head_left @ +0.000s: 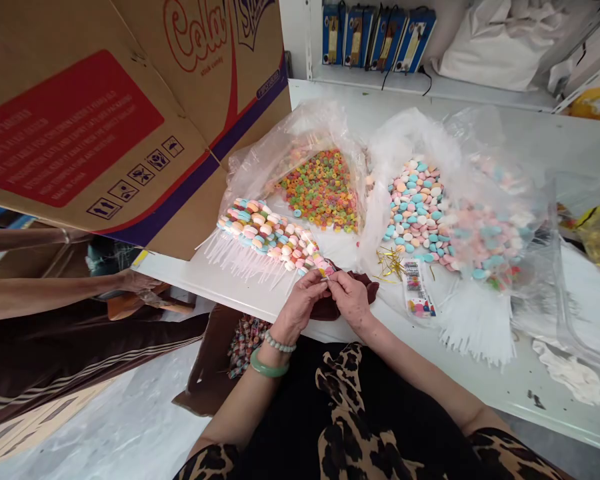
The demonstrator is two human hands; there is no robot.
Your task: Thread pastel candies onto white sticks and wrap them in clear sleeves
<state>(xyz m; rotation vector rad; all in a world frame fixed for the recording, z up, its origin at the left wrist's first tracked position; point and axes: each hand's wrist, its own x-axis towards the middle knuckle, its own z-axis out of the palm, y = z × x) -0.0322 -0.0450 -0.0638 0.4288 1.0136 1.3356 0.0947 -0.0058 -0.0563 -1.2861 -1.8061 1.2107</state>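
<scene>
My left hand (303, 301) and my right hand (351, 300) meet at the table's front edge, fingertips pinched together. Between them shows a small pink and yellow candy (325, 271); the fingers hide most of it. A dark brown cloth (369, 285) lies under and beside my right hand. Beyond my left hand, pastel candies on white sticks (275, 233) are heaped in rows. Behind them an open clear bag holds small ring candies (323, 190). Another bag holds pastel oval candies (415, 207). To the right of my hands lie gold twist ties (391, 264) and a printed packet (419, 292).
Loose white sticks (477, 327) and a crumpled white cloth (570, 372) lie at right, near a clear plastic tub (563, 267). A large carton (190, 133) stands at left. Below the edge, a box (205, 363) holds wrapped candies. A co-worker's hand (137, 281) is at left.
</scene>
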